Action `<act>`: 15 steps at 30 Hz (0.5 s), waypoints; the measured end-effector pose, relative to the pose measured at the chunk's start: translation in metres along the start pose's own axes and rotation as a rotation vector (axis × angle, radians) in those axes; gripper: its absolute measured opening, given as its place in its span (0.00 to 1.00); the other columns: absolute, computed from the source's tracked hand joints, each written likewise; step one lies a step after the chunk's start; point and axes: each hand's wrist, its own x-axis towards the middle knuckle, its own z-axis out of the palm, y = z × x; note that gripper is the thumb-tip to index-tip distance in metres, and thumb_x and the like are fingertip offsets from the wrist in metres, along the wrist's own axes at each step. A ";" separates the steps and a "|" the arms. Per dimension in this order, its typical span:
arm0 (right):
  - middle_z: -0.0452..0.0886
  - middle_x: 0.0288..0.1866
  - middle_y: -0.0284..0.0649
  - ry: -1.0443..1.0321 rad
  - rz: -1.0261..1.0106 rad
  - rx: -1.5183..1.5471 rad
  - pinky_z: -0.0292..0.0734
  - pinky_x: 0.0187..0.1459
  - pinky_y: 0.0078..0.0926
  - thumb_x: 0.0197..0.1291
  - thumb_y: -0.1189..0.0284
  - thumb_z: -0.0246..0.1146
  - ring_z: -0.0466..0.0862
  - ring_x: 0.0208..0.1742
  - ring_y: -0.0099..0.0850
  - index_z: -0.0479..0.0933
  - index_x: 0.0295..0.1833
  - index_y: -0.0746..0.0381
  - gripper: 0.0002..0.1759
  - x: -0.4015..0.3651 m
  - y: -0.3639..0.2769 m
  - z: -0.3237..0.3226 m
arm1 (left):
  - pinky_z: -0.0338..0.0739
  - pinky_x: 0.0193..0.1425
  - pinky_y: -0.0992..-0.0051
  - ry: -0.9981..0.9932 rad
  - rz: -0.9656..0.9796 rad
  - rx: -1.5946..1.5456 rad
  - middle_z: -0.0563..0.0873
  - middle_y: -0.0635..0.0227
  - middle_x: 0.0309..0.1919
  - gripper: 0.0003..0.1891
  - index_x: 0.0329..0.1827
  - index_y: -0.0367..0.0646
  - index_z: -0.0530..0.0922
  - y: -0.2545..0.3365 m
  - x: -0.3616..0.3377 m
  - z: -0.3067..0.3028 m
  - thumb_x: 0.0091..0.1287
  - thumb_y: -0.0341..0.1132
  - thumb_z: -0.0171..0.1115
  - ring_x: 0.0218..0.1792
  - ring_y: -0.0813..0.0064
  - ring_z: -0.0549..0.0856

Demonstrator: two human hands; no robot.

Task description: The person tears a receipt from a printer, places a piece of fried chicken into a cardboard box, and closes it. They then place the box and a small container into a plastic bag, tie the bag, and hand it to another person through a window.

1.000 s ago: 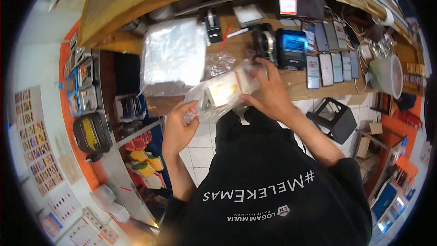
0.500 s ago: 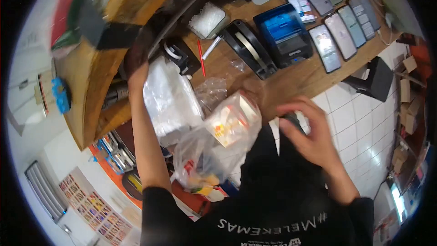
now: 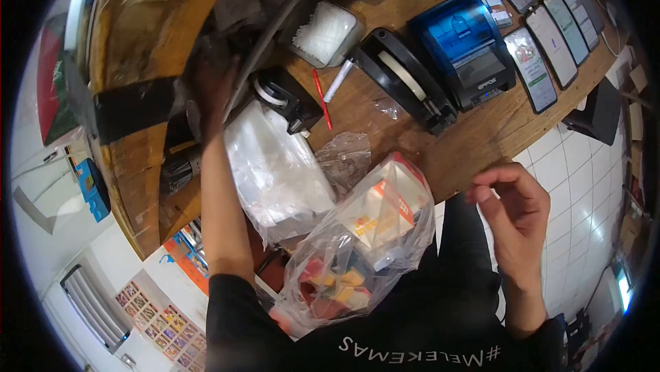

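Observation:
My left hand (image 3: 210,93) reaches into the dark space under the wooden shelf at upper left; its fingers are in shadow and cannot be made out. My right hand (image 3: 515,217) hovers over the table's front edge, fingers loosely curled and apart from the palm, with nothing seen in it. Between my arms lies a clear plastic bag (image 3: 330,252) with a white and orange box (image 3: 381,210) and smaller coloured items inside. Beside it is a stack of clear plastic sleeves (image 3: 275,166), close to my left forearm. A small black tape dispenser (image 3: 285,100) stands at the stack's far end.
On the wooden table (image 3: 440,155) stand a larger black tape dispenser (image 3: 402,76), a blue-lidded label printer (image 3: 464,49) and a clear tub (image 3: 326,31) of white pieces. A red pen (image 3: 322,100) lies nearby. Several phones (image 3: 533,73) line the right side. The wooden shelf (image 3: 148,49) overhangs at left.
The view has shifted, with the table things lower or farther right. My left hand stays under the shelf. My right hand's fingers have drawn closer together.

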 end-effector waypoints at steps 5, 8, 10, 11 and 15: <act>0.84 0.38 0.44 -0.184 -0.197 -0.056 0.74 0.41 0.22 0.60 0.83 0.66 0.82 0.38 0.28 0.82 0.43 0.69 0.06 0.003 -0.017 0.031 | 0.80 0.56 0.64 0.008 -0.278 -0.044 0.89 0.53 0.48 0.20 0.52 0.38 0.86 -0.022 0.004 0.031 0.70 0.47 0.64 0.48 0.59 0.88; 0.84 0.38 0.45 -0.163 -0.186 -0.142 0.76 0.43 0.27 0.57 0.83 0.67 0.84 0.38 0.33 0.82 0.44 0.70 0.08 0.012 -0.015 0.036 | 0.79 0.49 0.67 -0.110 -0.390 -0.463 0.89 0.59 0.40 0.14 0.46 0.39 0.87 0.020 -0.018 -0.043 0.69 0.42 0.65 0.41 0.63 0.86; 0.85 0.41 0.44 -0.076 -0.333 -0.213 0.75 0.51 0.30 0.58 0.82 0.67 0.84 0.45 0.34 0.81 0.46 0.69 0.10 0.033 -0.022 0.063 | 0.76 0.38 0.73 -0.384 -0.347 -0.702 0.85 0.63 0.30 0.07 0.43 0.41 0.86 0.071 -0.043 -0.114 0.65 0.32 0.69 0.31 0.71 0.82; 0.85 0.42 0.43 -0.089 -0.383 -0.223 0.75 0.52 0.31 0.58 0.81 0.67 0.84 0.47 0.34 0.80 0.47 0.69 0.11 0.041 -0.022 0.080 | 0.75 0.38 0.74 -0.441 -0.071 -0.796 0.85 0.62 0.30 0.06 0.41 0.39 0.87 0.096 -0.058 -0.143 0.62 0.28 0.70 0.32 0.71 0.82; 0.85 0.42 0.44 -0.319 -0.471 -0.193 0.78 0.50 0.31 0.57 0.80 0.68 0.85 0.44 0.36 0.80 0.47 0.69 0.12 0.063 -0.007 0.130 | 0.76 0.37 0.74 -0.811 0.227 -1.032 0.86 0.63 0.32 0.04 0.35 0.37 0.88 0.144 -0.068 -0.193 0.57 0.22 0.72 0.34 0.69 0.84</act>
